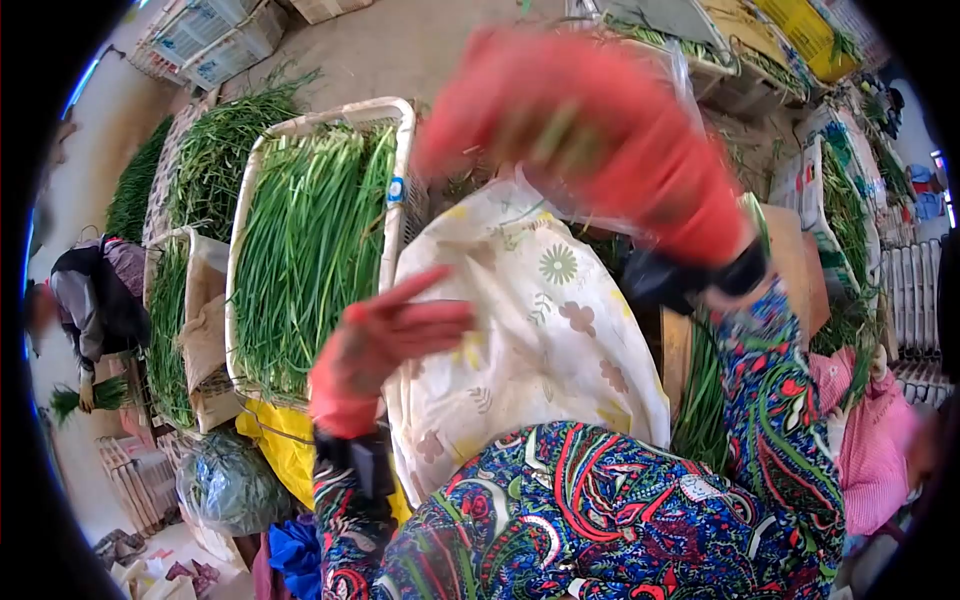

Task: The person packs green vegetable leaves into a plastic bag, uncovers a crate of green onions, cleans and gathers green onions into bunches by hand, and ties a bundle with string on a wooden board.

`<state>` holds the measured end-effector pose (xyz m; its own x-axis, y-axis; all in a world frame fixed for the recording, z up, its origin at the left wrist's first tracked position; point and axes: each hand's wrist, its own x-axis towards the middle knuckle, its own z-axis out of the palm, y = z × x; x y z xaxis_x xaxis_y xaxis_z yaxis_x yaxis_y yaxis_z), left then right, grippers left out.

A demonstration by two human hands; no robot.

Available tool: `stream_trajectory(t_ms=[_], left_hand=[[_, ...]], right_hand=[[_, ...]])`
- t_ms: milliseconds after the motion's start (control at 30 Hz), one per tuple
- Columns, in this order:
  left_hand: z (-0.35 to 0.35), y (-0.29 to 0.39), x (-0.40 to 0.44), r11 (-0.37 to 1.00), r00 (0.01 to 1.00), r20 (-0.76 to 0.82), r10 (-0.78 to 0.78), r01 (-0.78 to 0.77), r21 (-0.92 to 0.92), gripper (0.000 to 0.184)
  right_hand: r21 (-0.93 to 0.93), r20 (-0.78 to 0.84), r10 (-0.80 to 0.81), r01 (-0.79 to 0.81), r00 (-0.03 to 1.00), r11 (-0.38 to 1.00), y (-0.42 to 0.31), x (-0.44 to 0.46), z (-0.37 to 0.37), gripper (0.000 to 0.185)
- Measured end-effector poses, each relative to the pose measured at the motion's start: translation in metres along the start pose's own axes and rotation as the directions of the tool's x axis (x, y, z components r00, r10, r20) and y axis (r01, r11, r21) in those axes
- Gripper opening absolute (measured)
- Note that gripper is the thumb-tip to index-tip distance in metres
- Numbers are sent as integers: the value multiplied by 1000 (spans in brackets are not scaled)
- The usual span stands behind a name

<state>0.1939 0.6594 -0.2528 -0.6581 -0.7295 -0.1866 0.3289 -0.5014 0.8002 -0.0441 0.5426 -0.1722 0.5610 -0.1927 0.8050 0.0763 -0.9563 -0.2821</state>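
My left hand (385, 350), in a red glove, is above the patterned apron (530, 350) on my lap, with its fingers stretched out and nothing visible in them. Close by on the left are long green chives (310, 260), laid lengthwise in a white plastic crate (402, 115). My right hand (560, 120), also gloved in red, is raised at the top centre and smeared by motion. Greenish-brown patches show on it, but I cannot tell whether these are stains or stalks. More chives (703, 405) lie by my right sleeve.
A co-worker (95, 295) at the left bends over with a bunch of greens (90, 398) in one hand. Another person in pink (870, 440) is close on the right. Crates of greens (850, 215) stand around. A stuffed plastic bag (232, 485) sits at lower left.
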Motion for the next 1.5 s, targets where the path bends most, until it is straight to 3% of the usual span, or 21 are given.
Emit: stream_trajectory(t_ms=[67, 133, 167, 267, 433, 533, 633, 667, 767, 800, 833, 900, 967, 1033, 1167, 1200, 1300, 1333, 1433, 1467, 1500], left_hand=[[11, -20, 20, 903, 993, 118, -7, 57, -426, 82], [5, -49, 23, 561, 978, 199, 64, 129, -818, 66], [-2, -65, 21, 486, 980, 178, 92, 112, -867, 61], [-19, -104, 9, 771, 990, -144, -4, -88, -630, 46], [34, -51, 15, 688, 989, -77, -126, 31, -725, 46], [19, -69, 6, 852, 943, -313, -112, -71, -519, 51], [-1, -68, -10, 928, 957, -235, -172, 77, -364, 53], [-1, -64, -20, 942, 909, -337, -245, 141, -306, 52], [-18, -71, -61, 966, 947, -318, -49, 126, 225, 46], [-24, -76, -79, 911, 959, -282, 4, 112, 397, 44], [-29, -80, -93, 826, 972, -230, 50, 90, 557, 42], [-17, -75, -101, 930, 911, -327, -250, 320, 180, 40], [-1, -61, -107, 864, 811, -299, -502, 462, -199, 41], [-3, -66, -126, 826, 815, -158, -558, 525, -205, 52], [-2, -74, -129, 775, 798, -46, -601, 567, -280, 58], [-3, -76, -131, 758, 788, -39, -614, 575, -308, 59], [-12, -88, -134, 723, 803, 36, -594, 554, -413, 59], [-9, -88, -134, 716, 790, 17, -612, 564, -411, 57], [-11, -96, -129, 793, 859, 20, -511, 480, -376, 58], [-5, -90, -122, 799, 885, -30, -464, 404, -446, 61], [7, -77, -118, 832, 781, -341, -523, 382, -402, 57]], right_hand=[[-89, 228, -61, 83, 972, 993, -27, -17, 45, 19], [-151, 394, -90, 161, 915, 975, -50, -40, 86, 28], [-182, 450, -90, 190, 889, 965, -59, -55, 105, 30], [-70, 442, -74, 116, 894, 991, -75, -82, 129, 25], [378, 277, 68, -174, 958, 909, -79, -85, 139, 18], [657, 344, 281, -444, 896, 609, -81, -84, 142, 18], [326, 928, 252, -926, 275, -191, -103, -64, 130, 21], [519, 726, 241, -742, 645, 424, -101, -78, 143, 35], [471, 408, 29, -237, 913, 850, -79, -72, 172, 59], [228, 575, -49, -103, 817, 968, -75, -69, 166, 76], [198, 571, -43, -87, 820, 976, -70, -69, 169, 77], [128, 564, -23, -60, 825, 990, -59, -69, 181, 80], [57, 674, -29, -13, 738, 998, -51, -67, 178, 91], [4, 724, -2, -1, 690, 1000, -51, -62, 181, 100], [69, 757, 22, -113, 653, 991, -40, -88, 182, 105], [75, 699, 8, -85, 715, 994, -41, -89, 185, 95], [45, 859, 67, -206, 507, 978, -42, -96, 199, 83], [116, 715, 21, -147, 699, 982, -39, -111, 205, 71], [111, 721, 41, -173, 692, 979, -39, -121, 200, 63], [96, 684, 61, -172, 727, 980, -37, -124, 189, 52], [64, 674, 91, -181, 733, 981, -39, -123, 173, 49]])
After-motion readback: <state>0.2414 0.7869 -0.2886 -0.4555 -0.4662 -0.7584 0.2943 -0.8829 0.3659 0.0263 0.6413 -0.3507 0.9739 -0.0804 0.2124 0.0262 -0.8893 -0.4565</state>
